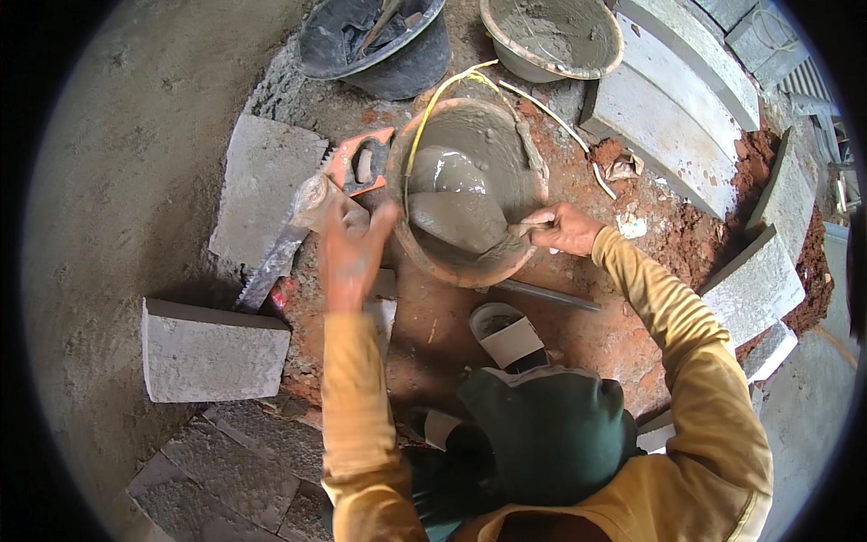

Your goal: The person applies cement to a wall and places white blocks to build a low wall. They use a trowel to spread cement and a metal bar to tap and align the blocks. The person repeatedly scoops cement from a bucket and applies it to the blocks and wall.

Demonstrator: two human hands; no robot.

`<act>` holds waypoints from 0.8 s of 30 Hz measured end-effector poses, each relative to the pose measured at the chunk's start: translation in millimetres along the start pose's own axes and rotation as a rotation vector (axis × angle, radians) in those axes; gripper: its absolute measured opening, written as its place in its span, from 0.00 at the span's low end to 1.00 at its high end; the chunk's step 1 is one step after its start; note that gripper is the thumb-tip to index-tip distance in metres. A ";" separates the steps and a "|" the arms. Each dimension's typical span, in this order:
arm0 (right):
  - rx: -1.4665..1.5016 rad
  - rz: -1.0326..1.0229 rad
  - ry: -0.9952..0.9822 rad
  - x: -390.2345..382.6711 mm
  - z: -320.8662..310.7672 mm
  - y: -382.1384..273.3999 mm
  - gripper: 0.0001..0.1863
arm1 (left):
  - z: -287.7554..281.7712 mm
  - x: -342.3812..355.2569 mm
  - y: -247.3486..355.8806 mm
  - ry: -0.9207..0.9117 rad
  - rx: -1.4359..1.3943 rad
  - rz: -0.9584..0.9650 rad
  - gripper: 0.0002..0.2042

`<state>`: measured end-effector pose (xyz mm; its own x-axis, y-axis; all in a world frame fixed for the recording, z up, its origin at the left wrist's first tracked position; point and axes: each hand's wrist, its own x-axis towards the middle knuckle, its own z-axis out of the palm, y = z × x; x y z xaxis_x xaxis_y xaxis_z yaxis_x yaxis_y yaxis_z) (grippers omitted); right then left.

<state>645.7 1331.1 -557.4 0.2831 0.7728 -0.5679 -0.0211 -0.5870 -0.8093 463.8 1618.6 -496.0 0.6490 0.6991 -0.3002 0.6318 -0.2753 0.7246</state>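
Note:
My right hand is closed round the handle of a trowel at the rim of a round bucket. The trowel's mortar-coated blade lies in the wet grey mortar inside. My left hand, smeared by motion, is just left of the bucket, thumb near its rim. By its fingers is a pale brownish piece of unclear kind; whether the hand grips it cannot be told. Beneath it lies a handsaw with an orange and black handle, its blade slanting down to the left.
A black bucket with odds and ends and a mortar-crusted basin stand beyond. Concrete blocks lie at left, and curved concrete slabs at right. A yellow cord crosses the bucket; a metal bar lies nearer me.

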 end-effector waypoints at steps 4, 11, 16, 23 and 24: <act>-0.082 0.061 0.064 -7.4 -9.7 -3.4 0.18 | -4.7 -107.3 -36.8 0.135 0.768 0.134 0.55; -0.013 0.150 0.099 -23.0 -12.8 4.5 0.18 | -10.5 -126.4 -90.5 0.156 0.660 0.081 0.44; 0.135 0.121 0.097 -55.7 -29.9 -7.8 0.18 | -52.1 -157.7 -90.7 0.020 0.512 0.213 0.47; -0.044 -0.014 0.123 -97.5 -52.5 -71.0 0.19 | -80.2 -188.4 -49.6 0.081 0.199 0.282 0.47; -0.034 -0.038 0.128 -104.1 -55.5 -85.6 0.19 | -82.3 -188.7 -39.2 0.056 0.088 0.268 0.47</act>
<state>671.3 1287.5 -420.6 0.4029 0.7592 -0.5111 0.0239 -0.5670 -0.8234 281.6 1551.8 -416.7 0.7747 0.6286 -0.0686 0.4768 -0.5094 0.7164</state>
